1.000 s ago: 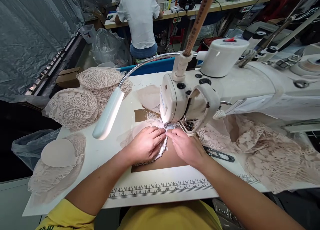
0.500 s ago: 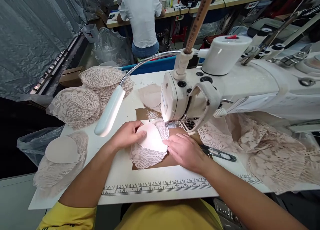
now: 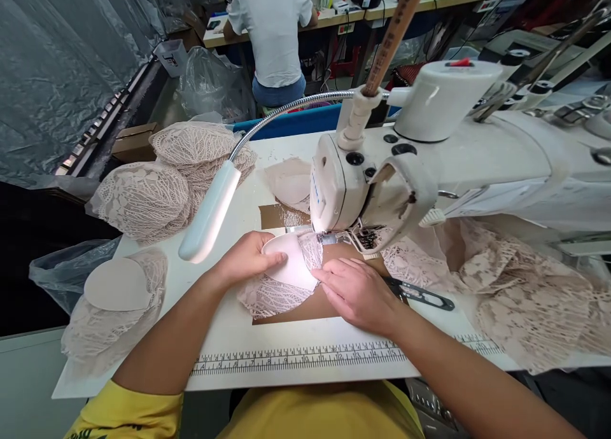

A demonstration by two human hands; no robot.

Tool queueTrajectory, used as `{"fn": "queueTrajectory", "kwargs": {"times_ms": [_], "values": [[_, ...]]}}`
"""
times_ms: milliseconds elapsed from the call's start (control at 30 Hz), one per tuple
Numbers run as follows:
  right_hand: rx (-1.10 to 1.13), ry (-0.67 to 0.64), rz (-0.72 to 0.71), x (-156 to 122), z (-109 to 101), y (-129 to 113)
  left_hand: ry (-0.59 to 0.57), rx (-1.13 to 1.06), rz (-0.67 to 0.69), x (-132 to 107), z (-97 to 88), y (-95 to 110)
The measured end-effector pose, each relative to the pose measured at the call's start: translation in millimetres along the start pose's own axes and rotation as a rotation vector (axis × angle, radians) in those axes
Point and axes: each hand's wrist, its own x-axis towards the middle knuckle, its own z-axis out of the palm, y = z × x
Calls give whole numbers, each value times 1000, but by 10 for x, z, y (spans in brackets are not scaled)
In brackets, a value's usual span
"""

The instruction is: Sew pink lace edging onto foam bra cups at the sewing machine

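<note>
A smooth pale pink bra cup pad (image 3: pixel 289 262) lies on a piece of pale lace (image 3: pixel 274 297) beside the sewing machine's needle area. My left hand (image 3: pixel 248 259) grips the pad's left side, its thumb on top and the fingers underneath. The fingers of my right hand (image 3: pixel 356 292) are pressed together at the pad's lower right edge, pinching the pad and lace there. The lace's upper edge reaches close to the presser foot (image 3: pixel 329 237); whether it lies under the foot I cannot make out.
The white sewing machine (image 3: pixel 334 184) stands over the table, with a lamp (image 3: pixel 210 213) to its left. Lace pieces (image 3: pixel 140 200) are stacked at left; another pad (image 3: pixel 117 284) rests on lace nearer me. Thread snips (image 3: pixel 422 292) and heaped lace (image 3: pixel 529 299) lie right. A person (image 3: pixel 270 35) sits beyond.
The pad and lace have turned slightly, the lace's lower end swinging left and up. My left thumb sits a little farther right on the pad. The camera view has shifted slightly.
</note>
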Motion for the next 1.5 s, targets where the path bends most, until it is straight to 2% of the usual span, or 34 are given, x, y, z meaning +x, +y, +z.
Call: {"fn": "queueTrajectory", "kwargs": {"times_ms": [233, 300, 333, 400, 433, 500, 600, 700, 800, 967, 1200, 1500], "values": [[-64, -6, -10, 12, -16, -55, 98, 485, -38, -48, -29, 81], [-65, -4, -10, 10, -14, -56, 183, 667, 26, -76, -23, 121], [-64, -4, -12, 9, -12, -54, 269, 748, 104, -86, -14, 137], [-63, -4, -16, 6, -9, -50, 437, 862, 345, -82, 26, 153], [-63, -1, -17, 5, -7, -49, 464, 888, 483, -66, 59, 150], [-66, 9, -15, 6, -6, -48, 368, 905, 714, -6, 149, 116], [-78, 16, -10, 15, -11, -48, 177, 930, 861, 108, 298, 10], [-76, 8, -18, 23, -16, -36, 132, 973, 872, 169, 382, -89], [-34, 51, -9, 18, -1, 0, 112, 1020, 857, 162, 389, -120], [-52, 214, 157, 12, 47, 64, 76, 1063, 854, 133, 376, -113], [-205, 111, 196, 61, 57, 55, 107, 1060, 858, 148, 393, -134], [-281, 119, 215, 93, 96, 54, 136, 1067, 816, 161, 427, -100]]}}
